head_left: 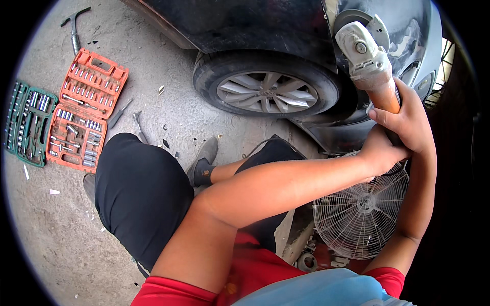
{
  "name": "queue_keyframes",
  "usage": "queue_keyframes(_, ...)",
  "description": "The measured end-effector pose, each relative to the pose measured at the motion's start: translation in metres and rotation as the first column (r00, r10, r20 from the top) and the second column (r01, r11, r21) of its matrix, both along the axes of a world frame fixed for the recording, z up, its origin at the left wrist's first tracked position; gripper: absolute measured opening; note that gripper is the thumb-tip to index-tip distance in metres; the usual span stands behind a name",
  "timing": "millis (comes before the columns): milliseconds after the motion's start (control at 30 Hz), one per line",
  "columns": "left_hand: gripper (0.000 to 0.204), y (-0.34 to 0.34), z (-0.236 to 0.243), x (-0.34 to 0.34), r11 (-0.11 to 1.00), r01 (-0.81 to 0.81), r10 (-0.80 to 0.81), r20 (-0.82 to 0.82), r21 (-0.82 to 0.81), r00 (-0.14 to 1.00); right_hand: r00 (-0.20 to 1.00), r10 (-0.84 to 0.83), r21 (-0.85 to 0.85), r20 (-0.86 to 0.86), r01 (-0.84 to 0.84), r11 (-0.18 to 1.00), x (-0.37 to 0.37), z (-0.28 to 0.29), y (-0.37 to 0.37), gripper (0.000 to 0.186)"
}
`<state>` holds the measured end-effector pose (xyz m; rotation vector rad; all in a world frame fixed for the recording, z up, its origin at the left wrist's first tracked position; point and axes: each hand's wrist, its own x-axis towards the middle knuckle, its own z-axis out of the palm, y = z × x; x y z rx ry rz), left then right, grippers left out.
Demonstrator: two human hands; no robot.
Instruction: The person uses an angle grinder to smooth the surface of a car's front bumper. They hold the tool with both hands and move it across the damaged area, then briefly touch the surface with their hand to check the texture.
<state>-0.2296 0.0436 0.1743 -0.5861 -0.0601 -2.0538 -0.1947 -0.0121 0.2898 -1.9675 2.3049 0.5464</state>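
1. We've got the grey-headed angle grinder with the orange body [368,61] up at the far right, its disc against the dark car body panel [265,25].
2. Right hand [408,120] wrapped tight round the handle, left hand [380,150] clamped just below it.
3. Panel looks scuffed already (hard to judge how much is left).
4. Open orange socket set case [87,109] sits untouched, far left.

Both arms are extending forward and to the right, forearms converging at the hands. The right hand [408,120] is closing in a full grip, fingers curling leftward, wrist raised. The left hand [380,150] is clasping just below it, touching the right hand, its forearm crossing the body diagonally.
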Motion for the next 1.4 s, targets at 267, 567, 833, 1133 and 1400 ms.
queue_keyframes(267, 0.06, -0.008, -0.002, 0.002, 0.999, 0.03, -0.029, -0.034, 0.024, 0.999, 0.996, 0.063, 0.022, -0.069, -0.062, 0.998, 0.001, -0.004, -0.009, 0.07)
queue_keyframes(567, 0.059, -0.003, 0.0, 0.007, 1.0, -0.002, 0.002, 0.032, 0.025, 0.999, 0.999, 0.002, 0.001, -0.032, -0.001, 1.0, 0.005, 0.001, -0.003, 0.063)
queue_keyframes(833, 0.065, -0.008, 0.001, 0.001, 0.998, 0.046, -0.046, 0.014, -0.034, 0.999, 0.999, -0.015, 0.044, -0.045, 0.017, 0.999, 0.003, 0.003, -0.008, 0.073)
queue_keyframes(1133, 0.052, 0.0, -0.001, 0.004, 1.0, 0.005, -0.005, 0.032, 0.007, 0.999, 0.997, -0.019, 0.034, -0.08, 0.021, 0.999, -0.001, 0.002, -0.001, 0.072)
queue_keyframes(1400, 0.056, -0.002, -0.004, 0.008, 0.999, 0.033, -0.033, 0.022, 0.023, 0.999, 0.996, -0.017, 0.029, -0.083, 0.02, 0.999, 0.001, 0.0, -0.002, 0.072)
